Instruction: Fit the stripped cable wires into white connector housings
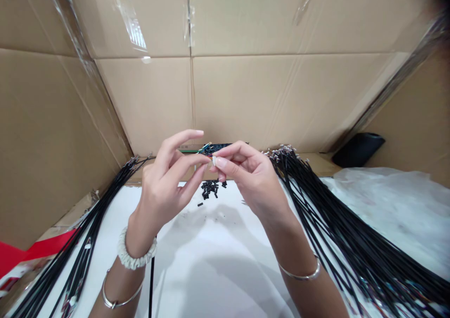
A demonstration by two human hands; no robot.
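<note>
Both hands meet above the middle of the white work surface (211,271). Between the thumb and fingers of my right hand (255,180) is a small white connector (214,160). My left hand (163,180) pinches the thin coloured wires at the connector, its forefinger raised away from the pinch. Fingertips hide much of the wires and part of the connector. A black cable (152,280) shows below my left wrist; where its upper end goes is hidden. Short black tube pieces (210,188) lie in a loose pile beyond and below the fingertips.
A bundle of black cables (100,215) runs along the left, and a thicker bundle (337,219) along the right. Clear plastic sheeting (390,210) and a black object (358,150) lie at the right. Cardboard walls (246,98) enclose the back and sides.
</note>
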